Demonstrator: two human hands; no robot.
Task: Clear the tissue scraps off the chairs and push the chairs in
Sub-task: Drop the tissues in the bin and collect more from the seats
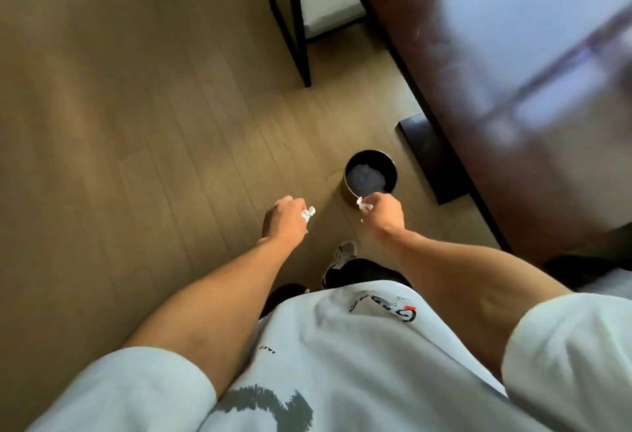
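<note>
My left hand (285, 217) grips a crumpled white tissue scrap (307, 213) over the wooden floor. My right hand (382, 212) grips a second white tissue scrap (363, 205) just at the near rim of a small round black bin (371, 176). The bin stands on the floor beside the table and holds pale waste inside. A chair (328, 10) with a dark frame and pale seat stands at the top, its seat partly under the table edge.
A dark brown table (461, 65) fills the right side, with a dark base foot (431, 161) on the floor beside the bin. Wooden floor (136, 123) spreads to the left. My shoe (343, 253) shows below the hands.
</note>
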